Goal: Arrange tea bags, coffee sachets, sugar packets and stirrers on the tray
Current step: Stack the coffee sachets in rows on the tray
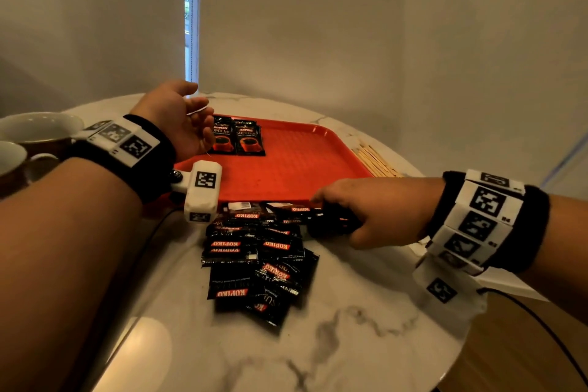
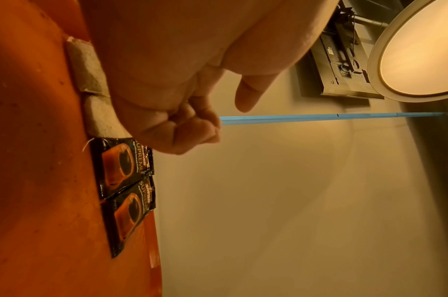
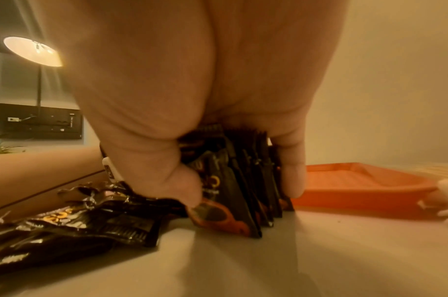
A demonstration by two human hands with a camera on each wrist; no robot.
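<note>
A red tray (image 1: 296, 169) lies on the marble table. Two black coffee sachets (image 1: 238, 139) sit side by side at its far left, with tea bags (image 2: 90, 80) beside them under my left hand. My left hand (image 1: 191, 124) hovers over that corner with curled fingers (image 2: 190, 128), and a thin white tea bag tag (image 1: 198, 110) shows at them. My right hand (image 1: 343, 216) grips a bundle of coffee sachets (image 3: 233, 180) stood on edge on the table against the tray's near rim. A loose pile of sachets (image 1: 257, 261) lies just left of it.
Wooden stirrers (image 1: 375, 159) lie on the table along the tray's right side. Two cups (image 1: 38, 134) stand at the table's left edge. The tray's middle and right (image 1: 311, 153) are bare. A cable (image 1: 541, 328) trails off the table's right edge.
</note>
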